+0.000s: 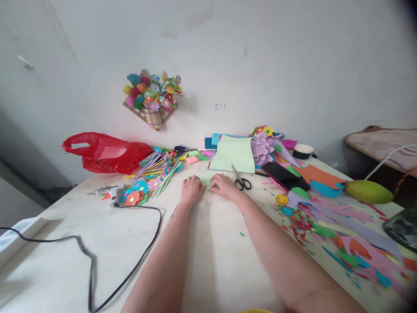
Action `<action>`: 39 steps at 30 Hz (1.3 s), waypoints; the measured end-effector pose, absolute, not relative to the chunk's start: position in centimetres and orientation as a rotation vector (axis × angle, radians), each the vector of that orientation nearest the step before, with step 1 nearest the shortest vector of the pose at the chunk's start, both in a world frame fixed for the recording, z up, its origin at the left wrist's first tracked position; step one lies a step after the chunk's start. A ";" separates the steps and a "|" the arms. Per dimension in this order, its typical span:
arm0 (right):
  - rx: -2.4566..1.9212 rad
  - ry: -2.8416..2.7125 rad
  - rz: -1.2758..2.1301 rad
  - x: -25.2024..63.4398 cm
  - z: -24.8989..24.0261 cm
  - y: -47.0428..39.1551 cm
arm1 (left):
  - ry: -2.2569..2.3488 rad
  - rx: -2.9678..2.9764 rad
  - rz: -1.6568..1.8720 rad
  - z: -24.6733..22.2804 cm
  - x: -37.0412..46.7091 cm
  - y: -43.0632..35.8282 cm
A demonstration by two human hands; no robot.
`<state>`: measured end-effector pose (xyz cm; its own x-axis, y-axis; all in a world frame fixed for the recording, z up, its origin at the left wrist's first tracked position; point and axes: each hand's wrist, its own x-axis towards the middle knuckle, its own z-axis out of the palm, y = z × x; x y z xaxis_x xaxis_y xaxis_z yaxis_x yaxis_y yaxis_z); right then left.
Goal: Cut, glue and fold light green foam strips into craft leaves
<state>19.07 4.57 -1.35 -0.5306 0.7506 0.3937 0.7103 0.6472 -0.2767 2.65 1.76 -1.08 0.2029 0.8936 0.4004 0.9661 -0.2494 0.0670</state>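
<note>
- Head view: touches the left edge of a small light-green piece [206,179] with the left hand [193,189], fingers half curled; cannot tell if pinching.
- Reaches its right side with the right hand [223,186], fingers bent and partly closed; cannot tell if gripping.
- Lies on the white table [130,252], between both hands: that same small light-green piece.
- Shows, just beyond the right hand, black-handled scissors [240,178], tips over the near edge of a large pale green sheet [232,154].
- Has, well left of the left hand, a white glue gun [114,195] with a black cord [159,226], beside cut-out flowers [133,198].
- Shows a red plastic bag [112,152] near the wall [276,65], and a flower arrangement [153,98] hanging above.
- Includes, to the right, a dark phone [286,176], a green-yellow mango [369,191] and colorful scraps [361,256].
</note>
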 end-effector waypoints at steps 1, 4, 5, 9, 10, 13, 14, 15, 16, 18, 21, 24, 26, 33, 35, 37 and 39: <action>-1.113 -2.383 0.150 19.3 -1.5 4.8 | -1.790 -2.274 -0.539 -1.1 2.6 1.8; -1.089 -2.361 0.213 19.7 -1.7 5.3 | -1.804 -2.270 -0.543 -1.1 2.6 1.8; -1.090 -2.351 0.224 19.7 -1.7 5.4 | -1.807 -2.269 -0.549 -1.1 2.6 1.8; -1.083 -2.310 0.249 19.5 -2.0 5.5 | -1.780 -2.312 -0.587 -0.7 2.6 1.4; -1.084 -2.301 0.255 19.5 -2.1 5.5 | -1.760 -2.334 -0.592 -0.7 2.7 1.4; -1.106 -2.289 0.273 19.5 -2.1 5.5 | -1.704 -2.387 -0.596 -0.6 2.8 1.3; -1.118 -2.289 0.274 19.4 -2.1 5.5 | -1.701 -2.397 -0.596 -0.6 2.9 1.4; -1.132 -2.291 0.271 19.4 -2.0 5.5 | -1.708 -2.402 -0.596 -0.6 2.9 1.4; -1.146 -2.293 0.264 19.4 -2.0 5.5 | -1.722 -2.403 -0.595 -0.6 3.0 1.5; -1.176 -2.300 0.241 19.3 -2.0 5.4 | -1.762 -2.397 -0.590 -0.7 3.0 1.6; -1.219 -2.322 0.167 19.1 -1.8 5.2 | -1.806 -2.376 -0.582 -0.9 3.0 1.8; -1.269 -2.349 0.062 19.0 -1.5 4.7 | -1.828 -2.367 -0.558 -1.0 3.1 2.0; -1.316 -2.365 0.004 18.9 -1.3 4.5 | -1.860 -2.364 -0.515 -0.9 3.2 2.1; -1.587 -2.342 0.071 18.8 -0.3 4.2 | -2.014 -2.279 -0.293 -0.4 3.3 2.9; -1.603 -2.328 0.118 18.9 -0.2 4.3 | -2.064 -2.293 -0.176 -0.3 3.1 3.4; -1.580 -2.308 0.178 19.1 -0.2 4.4 | -2.109 -2.325 -0.071 -0.3 2.9 3.9; -1.514 -2.294 0.266 19.6 -0.5 4.6 | -2.133 -2.341 -0.018 -0.4 2.7 4.3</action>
<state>19.61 4.61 -0.54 -0.3490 0.9140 0.2068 0.8426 0.4026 -0.3578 2.74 4.26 -0.41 0.0927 0.9957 -0.0087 0.9954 -0.0924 0.0261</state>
